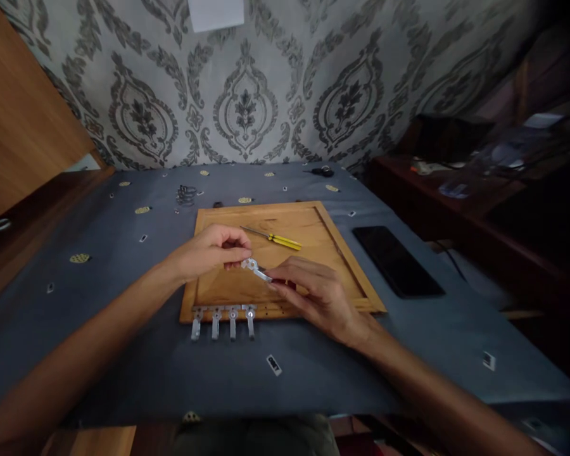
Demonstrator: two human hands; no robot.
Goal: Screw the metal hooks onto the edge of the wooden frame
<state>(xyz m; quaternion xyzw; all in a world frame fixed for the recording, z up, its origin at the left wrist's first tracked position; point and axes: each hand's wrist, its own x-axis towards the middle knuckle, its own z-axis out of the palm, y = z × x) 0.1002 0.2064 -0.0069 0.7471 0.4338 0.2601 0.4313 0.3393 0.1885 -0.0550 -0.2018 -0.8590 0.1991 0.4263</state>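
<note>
A small silver metal hook with a rounded, holed end is held above the wooden framed board. My left hand pinches close to its rounded end between thumb and fingertips. My right hand has closed fingers on the hook's long arm. A dark red object, partly hidden by my fingers, also shows in the right hand; its kind is unclear. Several similar metal hooks line the board's near edge, their arms hanging past it. On the board behind my hands lies a yellow-handled screwdriver.
To the board's right is a black phone or tablet. Dark metal rings lie at the back left, and a small black object at the back right. A patterned cloth hangs behind the table.
</note>
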